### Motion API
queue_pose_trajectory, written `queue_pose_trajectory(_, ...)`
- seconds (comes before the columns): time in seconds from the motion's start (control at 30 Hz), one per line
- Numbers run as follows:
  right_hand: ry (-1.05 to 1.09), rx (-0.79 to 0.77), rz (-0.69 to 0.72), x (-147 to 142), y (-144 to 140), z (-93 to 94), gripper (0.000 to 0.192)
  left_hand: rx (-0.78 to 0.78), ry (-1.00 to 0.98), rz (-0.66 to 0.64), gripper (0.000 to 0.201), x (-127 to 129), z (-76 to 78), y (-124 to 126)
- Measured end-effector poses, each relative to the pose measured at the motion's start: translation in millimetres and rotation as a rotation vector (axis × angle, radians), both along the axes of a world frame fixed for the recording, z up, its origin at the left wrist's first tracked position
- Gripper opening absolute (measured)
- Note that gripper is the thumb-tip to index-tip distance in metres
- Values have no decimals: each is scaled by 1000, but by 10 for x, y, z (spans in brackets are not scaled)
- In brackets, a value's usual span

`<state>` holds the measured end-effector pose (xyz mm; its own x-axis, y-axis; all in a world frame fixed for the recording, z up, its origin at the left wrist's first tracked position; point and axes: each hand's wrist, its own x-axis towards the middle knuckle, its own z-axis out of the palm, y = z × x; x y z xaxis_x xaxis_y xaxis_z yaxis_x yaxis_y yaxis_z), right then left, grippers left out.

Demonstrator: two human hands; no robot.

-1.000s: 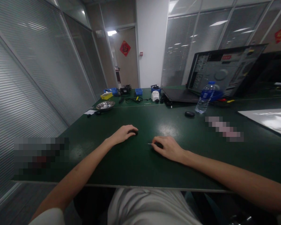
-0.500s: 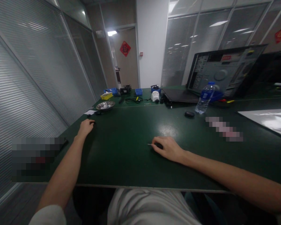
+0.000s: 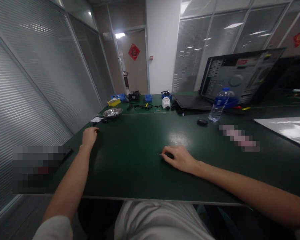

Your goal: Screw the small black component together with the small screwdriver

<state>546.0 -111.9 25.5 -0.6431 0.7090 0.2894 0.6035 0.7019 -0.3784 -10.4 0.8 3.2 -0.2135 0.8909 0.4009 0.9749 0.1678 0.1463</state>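
My left hand point(image 3: 89, 136) rests on the green table point(image 3: 130, 166) near its left edge, fingers curled over a small dark object that is mostly hidden. My right hand point(image 3: 180, 158) lies at the table's middle, closed on a small screwdriver point(image 3: 165, 154) with a dark handle; its thin metal tip pokes out to the left.
A metal bowl point(image 3: 112, 112), small blue and yellow bins point(image 3: 148, 97), cables and a white device point(image 3: 165, 102) stand at the far side. A water bottle point(image 3: 218, 104), a dark oval object point(image 3: 202, 122), an open computer case point(image 3: 242, 75) and a white sheet point(image 3: 287, 128) are on the right.
My left hand has moved from the table's middle out to the left edge, taking the small dark object with it. My right hand has stayed put.
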Motion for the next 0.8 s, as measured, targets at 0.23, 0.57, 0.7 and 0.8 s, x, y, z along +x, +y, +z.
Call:
queue_pose_trajectory(0.23, 6, -1, 6, 8, 10, -28, 19, 52, -164, 64, 35, -14, -14, 8)
queue_pose_trajectory(0.57, -8, 10, 3, 14, 22, -50, 19, 43, -369, 162, 25, -44, -17, 86)
queue_pose_trajectory(0.7, 2, 12, 2, 18, 21, -60, 19, 25, -509, 216, 24, -22, 48, 59)
queue_pose_trajectory(0.8, 5, 4, 1, 15, 27, -63, 19, 16, -604, 217, 26, 33, 114, 17)
